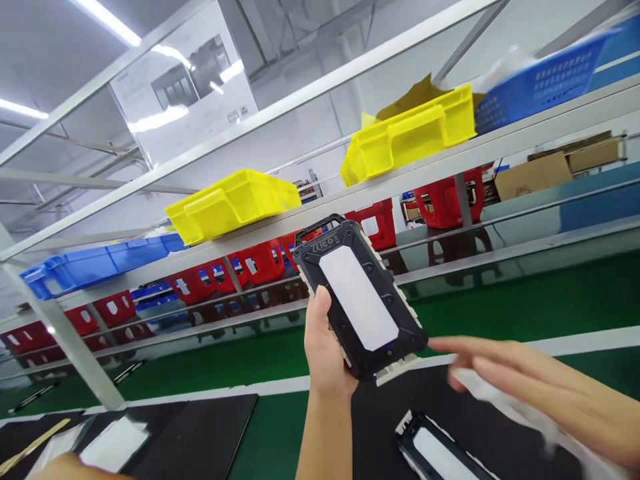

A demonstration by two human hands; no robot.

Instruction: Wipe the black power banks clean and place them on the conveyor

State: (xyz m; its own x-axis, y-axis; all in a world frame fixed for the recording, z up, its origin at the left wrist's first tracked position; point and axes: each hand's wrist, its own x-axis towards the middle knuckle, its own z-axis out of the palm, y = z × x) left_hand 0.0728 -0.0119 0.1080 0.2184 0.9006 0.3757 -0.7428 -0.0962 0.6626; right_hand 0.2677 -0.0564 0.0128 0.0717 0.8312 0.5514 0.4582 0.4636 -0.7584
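My left hand (pixel 327 347) is closed around a black rugged power bank (pixel 345 347), its thumb along the left edge. The device is held up at a tilt, with a long white panel, a carry loop at the top and a small blue light near the bottom. My right hand (pixel 530 380), slightly blurred, is at the device's lower right corner with its index finger stretched to it; whether it touches I cannot tell. A white cloth or tissue (pixel 500 403) hangs from this hand. Below, a second power bank (pixel 440 453) lies on a black mat (pixel 375 427).
Another person's hand (pixel 70 467) shows partly at the lower left, near white sheets (pixel 115 443) on a black mat (pixel 200 433). Beyond the green belt (pixel 525 300), a shelf holds yellow bins (pixel 240 203) and blue bins (pixel 110 263). Red holders (pixel 257 263) stand behind.
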